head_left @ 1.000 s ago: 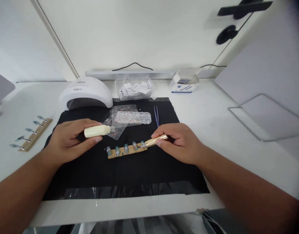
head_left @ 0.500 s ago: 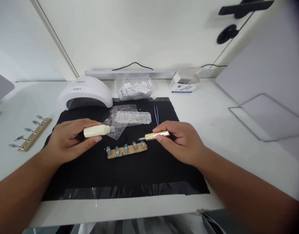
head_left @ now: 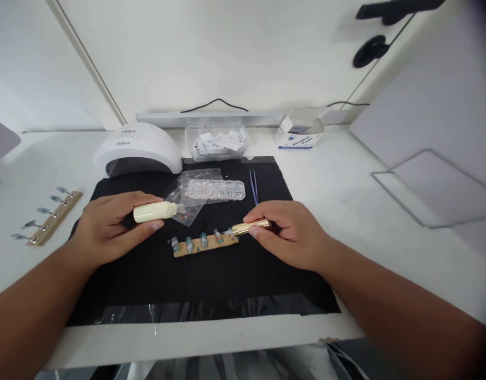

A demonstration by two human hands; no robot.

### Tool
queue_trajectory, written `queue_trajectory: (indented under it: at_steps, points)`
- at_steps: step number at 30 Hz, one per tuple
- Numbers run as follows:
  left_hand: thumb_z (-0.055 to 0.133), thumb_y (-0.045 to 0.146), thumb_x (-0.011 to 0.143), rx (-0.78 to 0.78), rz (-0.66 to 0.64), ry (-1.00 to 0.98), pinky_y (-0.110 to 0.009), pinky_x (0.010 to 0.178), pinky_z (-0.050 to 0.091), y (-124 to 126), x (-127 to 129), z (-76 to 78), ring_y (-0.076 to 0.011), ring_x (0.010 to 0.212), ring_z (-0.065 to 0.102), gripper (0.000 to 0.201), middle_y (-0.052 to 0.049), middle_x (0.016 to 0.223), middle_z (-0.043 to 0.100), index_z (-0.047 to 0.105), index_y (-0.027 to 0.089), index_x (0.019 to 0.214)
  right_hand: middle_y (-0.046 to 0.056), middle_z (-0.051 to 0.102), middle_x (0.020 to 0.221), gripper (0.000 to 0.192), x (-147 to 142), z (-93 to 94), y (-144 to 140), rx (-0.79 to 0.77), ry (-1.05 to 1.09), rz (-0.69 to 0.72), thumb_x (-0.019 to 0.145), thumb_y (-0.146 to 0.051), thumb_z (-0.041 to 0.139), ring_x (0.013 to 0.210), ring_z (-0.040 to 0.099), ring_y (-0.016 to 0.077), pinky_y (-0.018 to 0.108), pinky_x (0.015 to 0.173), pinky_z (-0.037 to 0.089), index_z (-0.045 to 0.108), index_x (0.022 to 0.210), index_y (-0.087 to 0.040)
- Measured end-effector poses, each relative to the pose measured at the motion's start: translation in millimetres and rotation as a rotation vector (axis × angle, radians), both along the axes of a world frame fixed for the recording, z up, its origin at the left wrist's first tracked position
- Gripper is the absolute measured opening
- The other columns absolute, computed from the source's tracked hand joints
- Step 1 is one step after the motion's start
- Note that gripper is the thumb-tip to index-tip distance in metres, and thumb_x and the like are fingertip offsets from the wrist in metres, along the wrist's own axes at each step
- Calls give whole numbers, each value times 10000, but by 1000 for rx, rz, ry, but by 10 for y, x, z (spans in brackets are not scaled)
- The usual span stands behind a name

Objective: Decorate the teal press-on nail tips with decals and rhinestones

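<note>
My left hand [head_left: 116,224] is closed around a pale yellow nail polish bottle [head_left: 153,211], tilted on its side with the uncapped neck pointing right. Between the thumb and fingers of my right hand [head_left: 294,232] is a gold-handled nail polish brush [head_left: 250,227]. Its tip is at the rightmost nail tip on a wooden strip [head_left: 205,246]; whether they touch I cannot tell. Several teal patterned nail tips [head_left: 203,240] stand in a row along that strip, which lies on a black mat [head_left: 203,285].
A clear rhinestone case [head_left: 216,190] lies on plastic sheets behind the strip, with blue tweezers [head_left: 254,187] beside it. Farther back are a white nail lamp [head_left: 140,148], a bin of white pads [head_left: 219,145] and an alcohol pads box [head_left: 298,132]. Another nail strip [head_left: 55,219] lies left.
My right hand has moved the brush down and slightly left, from above the strip to its rightmost nail tip. My left hand holds the bottle almost as before.
</note>
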State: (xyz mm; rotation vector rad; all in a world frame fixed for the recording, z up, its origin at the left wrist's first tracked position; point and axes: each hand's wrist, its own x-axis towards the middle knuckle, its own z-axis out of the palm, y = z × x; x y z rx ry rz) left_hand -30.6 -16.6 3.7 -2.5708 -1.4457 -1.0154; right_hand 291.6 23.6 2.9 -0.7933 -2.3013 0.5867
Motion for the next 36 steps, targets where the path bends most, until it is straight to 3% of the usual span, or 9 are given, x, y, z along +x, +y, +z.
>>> queue_trajectory:
  at_steps: [36]
  points:
    - [660,310,868,-15,-13,-8,-179,667,521,1,-9,-1,-96,725,686,211,40,916,751,680,242,1067,-37,568,587,94,11,38,-22,142,54,117,822,-117,542,491,475,71,199,494,366,623,795,-157]
